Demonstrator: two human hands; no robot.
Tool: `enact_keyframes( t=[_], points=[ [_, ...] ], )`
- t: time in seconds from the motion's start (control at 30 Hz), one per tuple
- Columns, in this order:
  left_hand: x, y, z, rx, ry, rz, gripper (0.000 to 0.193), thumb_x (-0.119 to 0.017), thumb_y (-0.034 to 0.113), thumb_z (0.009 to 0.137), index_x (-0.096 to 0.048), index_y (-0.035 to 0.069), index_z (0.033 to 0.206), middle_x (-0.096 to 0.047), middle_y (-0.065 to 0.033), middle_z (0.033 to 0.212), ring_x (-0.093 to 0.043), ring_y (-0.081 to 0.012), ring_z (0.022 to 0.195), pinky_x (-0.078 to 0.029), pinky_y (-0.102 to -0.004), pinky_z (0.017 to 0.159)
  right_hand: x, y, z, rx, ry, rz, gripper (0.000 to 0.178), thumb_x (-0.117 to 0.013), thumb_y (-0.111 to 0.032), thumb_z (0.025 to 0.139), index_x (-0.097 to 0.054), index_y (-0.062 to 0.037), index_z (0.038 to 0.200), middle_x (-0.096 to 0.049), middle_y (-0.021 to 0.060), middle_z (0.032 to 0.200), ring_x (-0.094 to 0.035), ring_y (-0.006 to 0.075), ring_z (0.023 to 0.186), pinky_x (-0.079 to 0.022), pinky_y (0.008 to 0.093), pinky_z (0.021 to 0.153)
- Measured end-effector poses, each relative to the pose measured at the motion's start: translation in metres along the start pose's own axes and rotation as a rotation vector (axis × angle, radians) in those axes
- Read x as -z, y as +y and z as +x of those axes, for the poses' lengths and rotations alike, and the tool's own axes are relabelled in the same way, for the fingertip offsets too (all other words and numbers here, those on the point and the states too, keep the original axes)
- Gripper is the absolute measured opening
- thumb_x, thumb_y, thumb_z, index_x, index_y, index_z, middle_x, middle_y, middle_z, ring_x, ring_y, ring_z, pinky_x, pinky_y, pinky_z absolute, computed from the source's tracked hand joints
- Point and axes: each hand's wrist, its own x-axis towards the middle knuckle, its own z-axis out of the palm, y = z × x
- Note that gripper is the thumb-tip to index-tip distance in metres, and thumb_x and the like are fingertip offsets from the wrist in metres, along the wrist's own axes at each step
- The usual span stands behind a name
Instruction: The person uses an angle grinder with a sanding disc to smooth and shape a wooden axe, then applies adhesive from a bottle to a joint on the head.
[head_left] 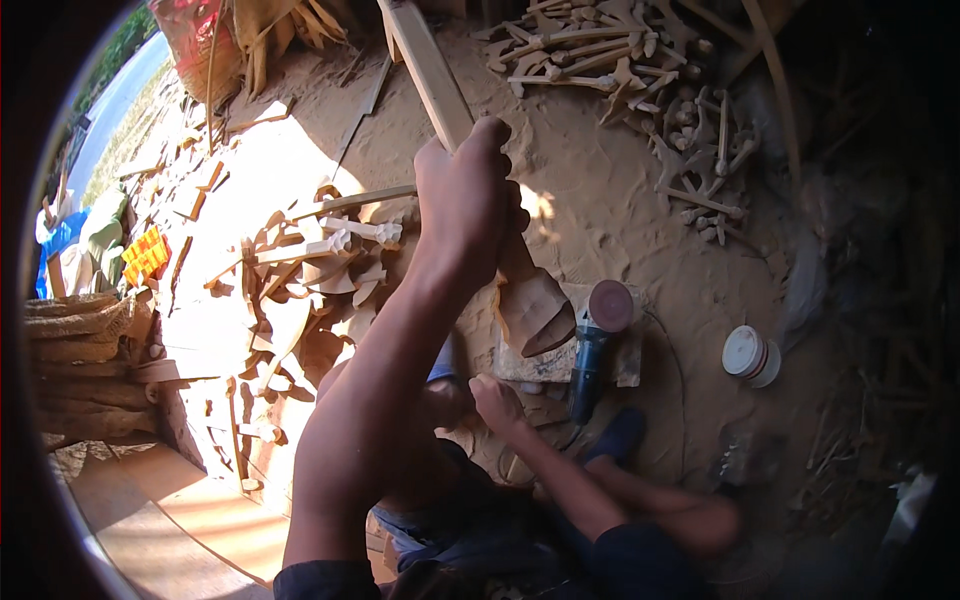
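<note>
My left hand (465,200) is raised in the middle of the view, its fingers wrapped round a carved wooden piece (535,308). A long, squared shaft rises from the top of the fist, and a broad, flared end with cut facets hangs below it. Lower down, beside my bent leg, my right hand (497,402) is closed in a fist, with nothing showing out of it. Just right of the flared end, an angle grinder (588,370) with a round, pinkish disc lies on a dusty board (628,365). Neither hand touches the grinder.
Carved wooden pieces lie heaped at the far right (620,55) and in sunlight at the left (300,275). A white tub (750,355) stands on the dusty ground at the right. The grinder's dark cord (683,400) loops over the ground. Near my foot is a blue sandal (618,435).
</note>
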Motion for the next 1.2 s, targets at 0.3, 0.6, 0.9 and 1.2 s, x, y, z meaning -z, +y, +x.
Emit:
enact_keyframes(
  t=[0.3,0.6,0.9,1.2],
  points=[
    [-0.023,-0.018,-0.001,-0.088,-0.084,0.103,0.023,-0.065,0.020,0.100,-0.051,0.009,0.086,-0.045,0.0013,0.072,-0.042,-0.0101,0.051,-0.043,-0.0323,0.047,0.309,0.007,-0.084,-0.122,1.216,0.826,0.018,-0.076,0.010,0.092,-0.077,0.0047,0.110,-0.079,0.0146,0.109,-0.076,0.0241,0.094,-0.062,0.0334,0.081],
    [-0.049,-0.029,-0.003,-0.038,-0.034,0.063,0.020,-0.063,0.016,0.099,-0.050,0.005,0.088,-0.047,-0.0019,0.073,-0.046,-0.0131,0.050,-0.044,-0.0349,0.045,0.372,0.013,-0.090,0.405,0.819,0.147,0.022,-0.075,0.007,0.088,-0.078,0.0057,0.110,-0.079,0.0176,0.114,-0.076,0.0366,0.111,-0.061,0.0421,0.098],
    [-0.052,-0.027,0.003,0.078,-0.041,-0.016,0.023,-0.061,0.016,0.099,-0.047,0.008,0.084,-0.045,-0.0013,0.069,-0.043,-0.0137,0.049,-0.040,-0.0341,0.044,0.377,0.004,-0.072,0.332,0.870,0.165,0.047,-0.082,-0.010,0.088,-0.069,0.0070,0.130,-0.069,0.0218,0.134,-0.066,0.0377,0.130,-0.058,0.0465,0.106],
    [-0.049,-0.025,0.019,0.197,0.036,-0.109,0.024,-0.061,0.015,0.100,-0.045,0.011,0.082,-0.040,0.0000,0.065,-0.037,-0.0143,0.047,-0.034,-0.0325,0.044,0.319,0.018,-0.068,0.389,1.146,-0.302,0.052,-0.079,-0.017,0.096,-0.065,0.0040,0.141,-0.066,0.0213,0.145,-0.064,0.0389,0.135,-0.055,0.0518,0.108]
  ],
)
